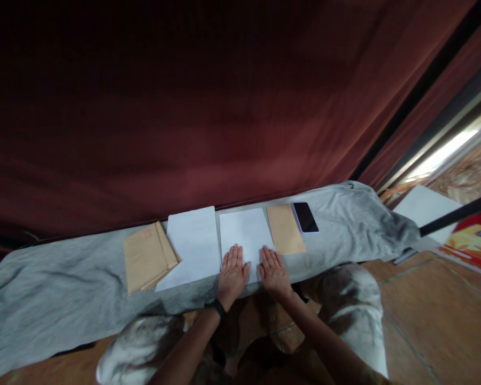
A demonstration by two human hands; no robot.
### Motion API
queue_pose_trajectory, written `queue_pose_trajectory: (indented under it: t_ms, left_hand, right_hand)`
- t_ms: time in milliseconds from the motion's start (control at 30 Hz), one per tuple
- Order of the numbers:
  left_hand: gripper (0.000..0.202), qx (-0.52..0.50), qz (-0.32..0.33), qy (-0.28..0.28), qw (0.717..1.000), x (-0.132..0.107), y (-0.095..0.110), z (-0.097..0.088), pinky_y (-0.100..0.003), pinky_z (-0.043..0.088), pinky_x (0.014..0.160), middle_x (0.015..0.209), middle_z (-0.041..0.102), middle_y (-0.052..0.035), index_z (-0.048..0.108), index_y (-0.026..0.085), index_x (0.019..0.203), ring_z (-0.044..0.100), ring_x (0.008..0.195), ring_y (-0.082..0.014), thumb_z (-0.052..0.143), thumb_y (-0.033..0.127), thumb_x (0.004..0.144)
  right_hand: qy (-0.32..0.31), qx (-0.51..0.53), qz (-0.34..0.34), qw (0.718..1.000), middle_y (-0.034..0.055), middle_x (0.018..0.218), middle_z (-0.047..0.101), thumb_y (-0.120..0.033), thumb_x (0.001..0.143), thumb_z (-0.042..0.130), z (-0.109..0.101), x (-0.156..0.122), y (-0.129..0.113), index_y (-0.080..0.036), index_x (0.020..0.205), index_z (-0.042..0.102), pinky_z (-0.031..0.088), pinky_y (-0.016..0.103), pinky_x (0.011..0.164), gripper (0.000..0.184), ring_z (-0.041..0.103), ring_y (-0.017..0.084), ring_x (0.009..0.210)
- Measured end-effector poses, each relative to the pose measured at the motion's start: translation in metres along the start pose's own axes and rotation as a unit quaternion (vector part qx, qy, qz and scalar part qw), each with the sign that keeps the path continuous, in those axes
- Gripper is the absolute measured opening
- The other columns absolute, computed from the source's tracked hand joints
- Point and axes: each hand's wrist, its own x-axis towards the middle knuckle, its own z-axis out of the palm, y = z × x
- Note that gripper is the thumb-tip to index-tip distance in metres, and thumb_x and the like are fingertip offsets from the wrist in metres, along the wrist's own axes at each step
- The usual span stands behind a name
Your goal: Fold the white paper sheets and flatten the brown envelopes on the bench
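Note:
A white sheet of paper (244, 230) lies flat in front of me on a cloth-covered bench. My left hand (232, 272) rests flat on its near left part, fingers stretched forward. On its near right part lies my right hand (274, 271), also flat with fingers extended. Neither hand grips anything. Just left of the sheet is a stack of white paper (196, 240). Several brown envelopes (144, 256) overlap that stack's left side. To the right of the sheet, close to my right hand, a single brown envelope (286, 227) lies flat.
A phone (305, 217) with a dark screen lies right of the single envelope. The grey cloth (344, 219) covers the narrow bench. A dark red curtain (224, 133) hangs behind it. Dark bars (409, 112) stand at the right, near a white board (427, 211) and tiled floor.

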Motion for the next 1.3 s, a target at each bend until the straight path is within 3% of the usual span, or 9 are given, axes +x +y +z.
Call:
queue_pose_trajectory:
  t_ms: [233, 500, 700, 800, 967, 1100, 1300]
  left_hand:
    - [0.061, -0.002, -0.019, -0.025, 1.000, 0.002, 0.003, -0.007, -0.048, 0.028, 0.123, 0.161, 0.032, -0.0183, 0.033, 0.007, 0.154, 0.027, 0.151, -0.0269, 0.034, 0.038, 0.102]
    - [0.058, 0.010, -0.013, -0.023, 1.000, 0.005, 0.014, -0.001, -0.054, 0.025, 0.122, 0.164, 0.032, -0.0097, 0.035, 0.022, 0.156, 0.023, 0.153, -0.0291, 0.039, 0.023, 0.098]
    - [0.056, 0.010, -0.030, -0.016, 0.999, 0.008, 0.006, 0.007, -0.050, 0.030, 0.121, 0.162, 0.034, -0.0103, 0.033, 0.018, 0.156, 0.027, 0.152, -0.0265, 0.034, 0.023, 0.100]
    - [0.055, -0.008, -0.021, -0.010, 1.000, 0.028, 0.004, 0.011, -0.048, 0.029, 0.122, 0.163, 0.033, -0.0099, 0.032, 0.016, 0.156, 0.026, 0.152, -0.0247, 0.029, 0.024, 0.102]
    - [0.055, -0.021, -0.020, -0.016, 0.999, 0.084, 0.001, 0.018, -0.049, 0.025, 0.124, 0.163, 0.033, -0.0097, 0.034, 0.016, 0.155, 0.025, 0.152, -0.0244, 0.028, 0.033, 0.103]
    - [0.055, -0.017, -0.043, -0.010, 0.999, 0.121, -0.014, 0.023, -0.050, 0.021, 0.125, 0.162, 0.033, -0.0083, 0.035, 0.019, 0.155, 0.024, 0.152, -0.0248, 0.030, 0.038, 0.103]
    - [0.058, 0.003, -0.090, -0.014, 0.996, 0.144, -0.042, 0.027, -0.049, 0.022, 0.124, 0.162, 0.033, -0.0142, 0.036, 0.012, 0.155, 0.025, 0.152, -0.0265, 0.030, 0.038, 0.103]
  right_hand:
    - [-0.031, 0.029, 0.017, 0.999, 0.0144, 0.153, 0.048, -0.026, 0.103, 0.037, -0.002, 0.008, 0.000, -0.011, 0.151, 0.043, 0.031, 0.045, 0.119, 0.051, 0.042, 0.025, 0.143]
    - [-0.068, 0.039, -0.022, 0.997, 0.0123, 0.156, 0.043, -0.030, 0.105, 0.036, -0.003, 0.037, -0.014, -0.013, 0.148, 0.049, 0.031, 0.045, 0.119, 0.047, 0.039, 0.024, 0.145]
    - [-0.044, 0.020, -0.026, 0.999, 0.0120, 0.156, 0.044, -0.030, 0.103, 0.041, 0.007, 0.032, -0.011, -0.014, 0.148, 0.049, 0.030, 0.045, 0.119, 0.048, 0.040, 0.025, 0.144]
    - [-0.040, 0.017, -0.022, 0.999, 0.0117, 0.155, 0.044, -0.026, 0.101, 0.043, 0.010, 0.031, -0.012, -0.016, 0.149, 0.048, 0.028, 0.046, 0.120, 0.049, 0.042, 0.026, 0.143]
    - [-0.036, 0.024, -0.012, 0.999, 0.0125, 0.153, 0.047, -0.028, 0.099, 0.045, 0.008, 0.035, -0.017, -0.013, 0.149, 0.047, 0.027, 0.048, 0.121, 0.053, 0.043, 0.029, 0.142]
    - [-0.025, 0.033, -0.006, 0.999, 0.0124, 0.153, 0.047, -0.032, 0.100, 0.045, 0.007, 0.032, -0.018, -0.015, 0.150, 0.047, 0.028, 0.048, 0.120, 0.053, 0.043, 0.028, 0.142]
    - [-0.012, 0.051, 0.017, 0.998, 0.0112, 0.150, 0.052, -0.029, 0.102, 0.041, 0.017, 0.043, -0.012, -0.015, 0.147, 0.051, 0.033, 0.044, 0.119, 0.048, 0.047, 0.025, 0.140]
